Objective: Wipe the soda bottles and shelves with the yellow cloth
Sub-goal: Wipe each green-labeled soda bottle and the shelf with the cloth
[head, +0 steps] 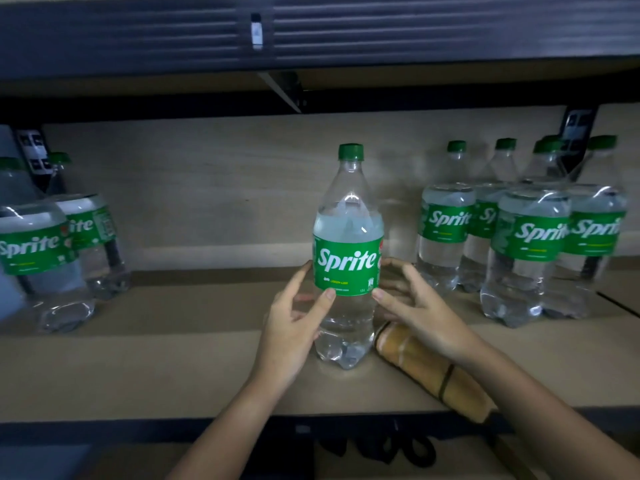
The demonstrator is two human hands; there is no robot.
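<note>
A clear Sprite bottle (348,258) with a green cap and label stands upright at the middle of the tan shelf (173,368). My left hand (294,327) holds its left side, thumb on the lower edge of the label and index finger round the back. My right hand (412,306) is at its right side with the thumb tip touching the label and the fingers spread loosely beside the bottle. A rolled yellowish bundle (429,368) with a dark band lies on the shelf under my right forearm; whether it is the cloth I cannot tell.
Several Sprite bottles (526,237) stand grouped at the right. Two more Sprite bottles (45,258) stand at the left. The dark upper shelf (311,36) hangs overhead with a bracket (284,88). The dark front edge (104,431) of the shelf runs below my arms.
</note>
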